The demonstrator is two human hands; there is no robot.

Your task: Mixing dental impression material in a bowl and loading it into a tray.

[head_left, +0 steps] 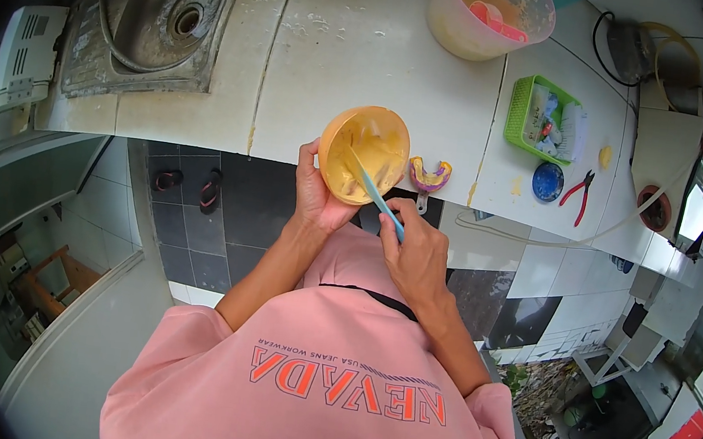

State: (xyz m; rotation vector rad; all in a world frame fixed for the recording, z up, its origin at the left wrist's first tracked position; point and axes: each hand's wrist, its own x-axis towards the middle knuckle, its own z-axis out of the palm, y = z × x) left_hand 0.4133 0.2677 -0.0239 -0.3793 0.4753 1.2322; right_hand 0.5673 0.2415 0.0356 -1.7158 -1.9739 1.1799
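My left hand [319,197] is wrapped round the side of an orange mixing bowl [337,135], which tilts toward me at the counter's front edge. Creamy yellow paste [382,155] coats its inside. In my right hand [415,251] is a light blue spatula [370,184]; its far end dips into the paste. Just right of the bowl, at the counter edge, lies a dental impression tray [428,176] with a U-shaped purple and yellow mould and a metal handle.
A whitish bucket [486,40] holding a pink scoop [497,21] stands at the back. To the right are a green basket [516,121] of small items, a blue round dish [548,182], red pliers [579,198] and a machine [663,147]. A steel sink [152,32] is at left.
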